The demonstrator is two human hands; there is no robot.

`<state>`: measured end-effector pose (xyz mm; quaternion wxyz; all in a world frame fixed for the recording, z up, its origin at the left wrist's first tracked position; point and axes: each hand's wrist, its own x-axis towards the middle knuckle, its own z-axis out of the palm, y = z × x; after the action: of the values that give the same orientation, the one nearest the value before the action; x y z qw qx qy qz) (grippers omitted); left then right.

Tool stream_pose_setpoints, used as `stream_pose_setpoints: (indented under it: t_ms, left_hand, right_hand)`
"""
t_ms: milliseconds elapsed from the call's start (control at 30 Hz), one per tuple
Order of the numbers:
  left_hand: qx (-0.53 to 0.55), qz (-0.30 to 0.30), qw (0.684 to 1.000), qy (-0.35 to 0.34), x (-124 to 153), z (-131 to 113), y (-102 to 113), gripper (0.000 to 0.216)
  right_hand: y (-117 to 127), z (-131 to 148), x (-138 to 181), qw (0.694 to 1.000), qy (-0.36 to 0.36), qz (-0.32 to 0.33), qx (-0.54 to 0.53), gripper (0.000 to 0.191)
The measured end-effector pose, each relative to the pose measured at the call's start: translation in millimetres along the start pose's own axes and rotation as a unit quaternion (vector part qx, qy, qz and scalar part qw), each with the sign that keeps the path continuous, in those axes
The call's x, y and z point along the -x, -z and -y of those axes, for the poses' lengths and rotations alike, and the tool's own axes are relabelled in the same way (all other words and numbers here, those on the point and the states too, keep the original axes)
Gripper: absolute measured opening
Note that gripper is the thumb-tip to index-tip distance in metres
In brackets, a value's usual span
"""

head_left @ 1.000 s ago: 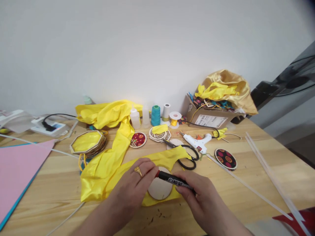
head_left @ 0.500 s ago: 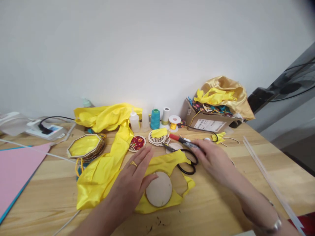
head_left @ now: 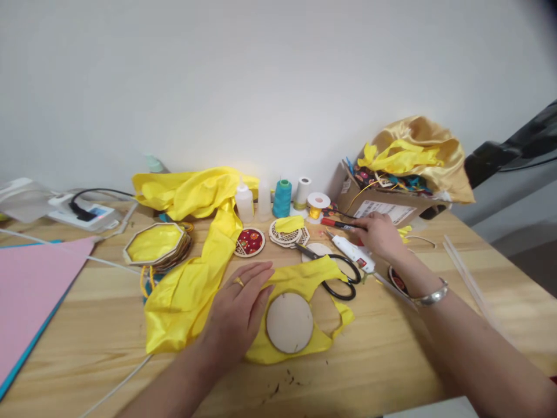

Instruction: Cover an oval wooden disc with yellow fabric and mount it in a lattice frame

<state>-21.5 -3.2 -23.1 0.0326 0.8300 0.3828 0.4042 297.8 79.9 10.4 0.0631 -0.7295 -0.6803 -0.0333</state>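
My left hand, a ring on one finger, lies flat with fingers outstretched on a cut piece of yellow satin. Right beside its thumb, a pale round disc rests on that fabric. My right hand is closed round a black marker with a red end, held low near the back of the table. Below that hand lies a white glue gun. Black-handled scissors lie partly over the satin's upper edge, blades pointing away to the left.
Spools of thread and glue bottles line the wall. A cardboard box of fabric scraps stands at the back right. More yellow satin and stacked octagonal frames lie left. A power strip sits far left.
My right hand has carried the marker away from me and to the right, uncovering the glue gun. My left hand stays on the satin beside the disc. The view has shifted slightly.
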Motion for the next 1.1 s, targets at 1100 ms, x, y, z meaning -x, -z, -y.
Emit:
stream_pose_setpoints:
  t_ms: [1100]
  left_hand:
    - [-0.071,0.096,0.992,-0.049,48,-36,24,0.028]
  right_hand:
    - [15,41,148,0.97,0.091,-0.007,-0.224,0.024]
